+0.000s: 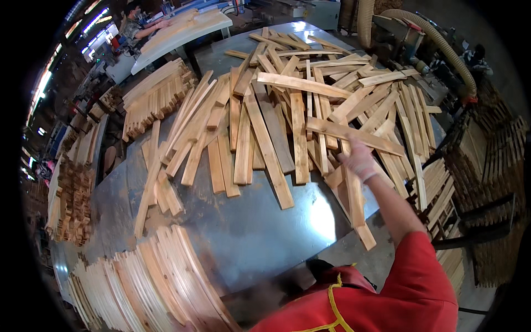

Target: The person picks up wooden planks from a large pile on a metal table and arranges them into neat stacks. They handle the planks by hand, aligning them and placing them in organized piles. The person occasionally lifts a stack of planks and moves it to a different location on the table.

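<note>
My right hand (360,161), in a pale glove, reaches out over a large heap of loose wooden slats. Its fingers close on the lower edge of one wooden slat (332,128), which lies slanted across the others at the heap's right side. Below the wrist another slat (355,193) sticks out past the near edge of the metal table (260,238). My left hand cannot be made out in the picture. At the lower left stands a long row of pale slats (160,276) packed side by side.
Stacked slats (157,94) rise at the table's far left, with another stack (72,193) nearer. A person (135,27) works at a white-topped table (182,33) beyond. A ribbed hose (442,41) hangs at the far right, above wooden racks (487,149).
</note>
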Tool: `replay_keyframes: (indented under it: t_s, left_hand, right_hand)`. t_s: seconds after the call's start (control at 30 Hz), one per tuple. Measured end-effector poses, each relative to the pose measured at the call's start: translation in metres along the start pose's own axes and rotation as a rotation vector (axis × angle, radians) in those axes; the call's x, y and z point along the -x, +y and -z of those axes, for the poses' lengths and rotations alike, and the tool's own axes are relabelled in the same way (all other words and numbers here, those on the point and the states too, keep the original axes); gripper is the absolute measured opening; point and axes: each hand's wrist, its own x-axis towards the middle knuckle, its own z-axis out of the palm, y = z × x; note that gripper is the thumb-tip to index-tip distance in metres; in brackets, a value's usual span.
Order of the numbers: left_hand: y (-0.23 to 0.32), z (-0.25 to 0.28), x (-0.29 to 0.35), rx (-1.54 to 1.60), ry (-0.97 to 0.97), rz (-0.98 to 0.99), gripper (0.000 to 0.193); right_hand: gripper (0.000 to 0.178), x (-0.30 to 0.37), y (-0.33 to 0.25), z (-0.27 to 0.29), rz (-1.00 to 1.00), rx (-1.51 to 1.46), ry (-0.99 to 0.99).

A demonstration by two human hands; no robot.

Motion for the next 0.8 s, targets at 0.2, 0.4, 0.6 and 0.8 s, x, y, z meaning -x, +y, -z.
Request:
replay_keyframes:
  t_s: [0.2, 0.4, 0.6, 0.8]
  left_hand:
    - [0.038, -0.063, -0.001, -0.108, 0.3, -0.357, 0.09]
    - [0.173, -0.12, 0.041, -0.067, 0.022, -0.627, 0.093]
    - [0.241, -0.104, 0.092, 0.095, -0.211, -0.93, 0.09]
    - [0.225, -0.129, 0.103, 0.879, -0.685, -0.788, 0.1]
  right_hand:
    - [0.119, -0.096, 0.068, 0.018, -0.127, 0.392, -0.112]
    - [0.117, -0.045, -0.005, 0.014, -0.119, 0.416, -0.39]
    - [0.101, 0.073, -0.067, 0.008, -0.3, -0.804, -0.272]
    - [0.095, 0.162, -0.228, -0.038, -0.256, -1.136, -0.609]
